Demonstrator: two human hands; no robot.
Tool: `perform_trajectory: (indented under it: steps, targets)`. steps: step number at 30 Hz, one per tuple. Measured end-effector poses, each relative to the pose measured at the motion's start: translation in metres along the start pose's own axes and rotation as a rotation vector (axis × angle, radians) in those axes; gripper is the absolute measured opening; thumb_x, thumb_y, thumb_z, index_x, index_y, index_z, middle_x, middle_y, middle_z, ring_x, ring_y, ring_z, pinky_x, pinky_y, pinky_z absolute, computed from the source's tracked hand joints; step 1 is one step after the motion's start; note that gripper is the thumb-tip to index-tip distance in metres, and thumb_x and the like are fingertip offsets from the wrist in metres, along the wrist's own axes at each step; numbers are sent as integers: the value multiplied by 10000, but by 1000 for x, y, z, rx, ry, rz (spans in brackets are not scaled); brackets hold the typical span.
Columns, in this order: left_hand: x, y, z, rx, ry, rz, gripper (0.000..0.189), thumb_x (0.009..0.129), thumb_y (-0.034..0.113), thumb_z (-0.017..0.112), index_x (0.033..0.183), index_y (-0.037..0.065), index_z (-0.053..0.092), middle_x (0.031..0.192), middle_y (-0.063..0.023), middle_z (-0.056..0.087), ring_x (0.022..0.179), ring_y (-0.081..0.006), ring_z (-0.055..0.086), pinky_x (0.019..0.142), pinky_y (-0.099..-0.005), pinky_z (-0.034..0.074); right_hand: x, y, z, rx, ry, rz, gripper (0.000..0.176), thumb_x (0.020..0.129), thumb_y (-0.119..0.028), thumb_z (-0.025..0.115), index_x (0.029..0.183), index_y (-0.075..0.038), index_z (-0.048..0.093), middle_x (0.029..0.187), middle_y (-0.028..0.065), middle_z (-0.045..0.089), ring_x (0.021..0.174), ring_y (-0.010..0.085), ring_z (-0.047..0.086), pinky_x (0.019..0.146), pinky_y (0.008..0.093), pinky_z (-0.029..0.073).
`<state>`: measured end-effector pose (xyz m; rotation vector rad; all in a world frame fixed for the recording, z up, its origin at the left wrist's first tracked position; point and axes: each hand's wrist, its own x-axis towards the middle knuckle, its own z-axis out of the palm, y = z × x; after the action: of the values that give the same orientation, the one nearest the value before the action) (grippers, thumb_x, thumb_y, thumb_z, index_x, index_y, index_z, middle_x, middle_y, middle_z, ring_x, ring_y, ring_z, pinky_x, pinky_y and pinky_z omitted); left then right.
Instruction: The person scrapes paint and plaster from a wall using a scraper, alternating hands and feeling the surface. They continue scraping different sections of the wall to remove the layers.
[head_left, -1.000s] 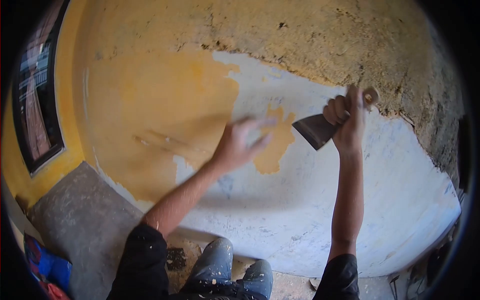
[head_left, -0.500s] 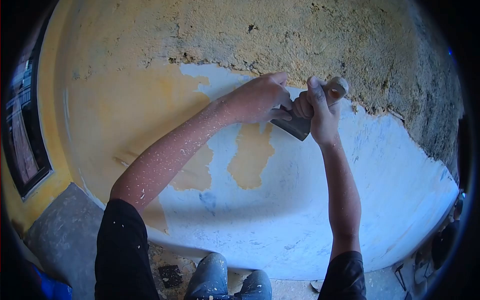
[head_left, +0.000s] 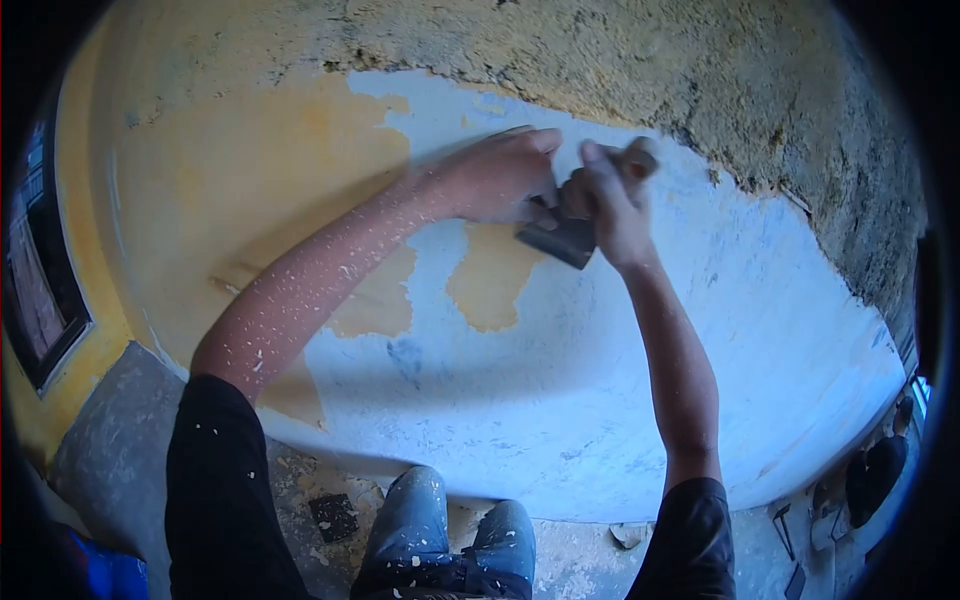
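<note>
A scraper with a wide dark blade (head_left: 562, 243) lies against the wall's scraped whitish part. My right hand (head_left: 618, 210) wraps round its handle (head_left: 641, 158), whose pale rounded end sticks out beyond my thumb. From the other side my left hand (head_left: 505, 178) grips the scraper near the top of the blade, its fingers partly hidden and a little blurred. Just left of the blade is a leftover yellow paint patch (head_left: 490, 280). Pale paint flakes speckle my left forearm.
Rough bare plaster (head_left: 600, 65) spans the upper wall; yellow paint (head_left: 230, 170) covers the left. A dark-framed window (head_left: 45, 290) stands at far left. Below are a floor with paint debris (head_left: 310, 475), a dark square piece (head_left: 334, 517), a blue object (head_left: 115, 575) and tools (head_left: 785, 535) at lower right.
The view has tilted downward, so the wall sits higher in the picture. Both hands have moved the scraper a little down the wall, still holding it.
</note>
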<state>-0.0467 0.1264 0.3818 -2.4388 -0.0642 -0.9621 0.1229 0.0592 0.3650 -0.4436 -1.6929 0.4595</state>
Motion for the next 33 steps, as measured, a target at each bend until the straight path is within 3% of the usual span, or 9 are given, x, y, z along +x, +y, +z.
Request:
perform_trajectory:
  steps: [3,11,13,18,24,26,27,30,33]
  targets:
    - [18,7,-32,-69,166,-12,168,676,87,812,807,56,712,829,-102,498,817,-259,548,718,-373,465,10,-33,-6,136,-69,-239,388,1005,-303,544,684,-120,424,520,-42,361,463,73,313,453,275,254]
    - [26,-6,-23,-68,108,-41,149,684,120,804,790,62,716,826,-104,496,834,-253,548,721,-379,464,26,-23,-12,53,-8,-179,365,1000,-308,555,716,-119,425,533,-37,360,474,69,308,453,274,248]
    - [20,-7,-15,-41,63,-43,130,696,132,796,782,68,721,842,-107,509,856,-249,556,730,-383,468,21,-13,-3,16,256,-96,279,992,-282,570,824,-116,423,574,-27,394,486,67,353,454,265,275]
    - [12,-11,-14,-61,168,-24,152,692,149,815,799,86,726,823,-103,499,805,-247,562,718,-374,470,17,-25,-9,52,-92,-262,354,988,-305,583,734,-113,428,552,-45,378,452,60,293,441,265,244]
    - [20,-9,-23,-35,160,41,158,698,112,810,823,76,722,803,-88,510,787,-242,551,710,-368,470,26,-27,-9,-101,-114,-211,382,988,-302,581,690,-115,434,527,-52,358,479,54,297,461,267,237]
    - [10,-16,-5,-27,93,26,161,697,107,810,825,70,720,835,-92,526,792,-242,551,712,-368,471,26,-16,-13,171,-135,-216,347,982,-303,594,734,-103,456,550,-47,391,499,51,338,475,253,263]
    - [8,-19,-2,8,28,30,163,697,102,809,827,65,718,867,-95,541,797,-243,551,715,-369,472,19,-6,14,-19,326,-182,328,975,-310,605,764,-94,476,595,-38,437,543,48,387,484,240,283]
    - [-14,6,3,-70,-21,-104,116,724,146,776,831,107,754,851,-138,551,846,-280,583,721,-371,480,-4,-2,-6,-67,-146,18,292,978,-295,581,796,-96,469,686,-20,491,626,45,443,513,230,308]
    - [-31,52,-26,-94,196,-70,287,740,141,787,1021,106,739,734,-39,610,780,-226,521,704,-357,466,-57,-18,-10,321,-119,-210,327,992,-353,496,781,-105,466,645,-8,449,599,115,418,594,306,352]
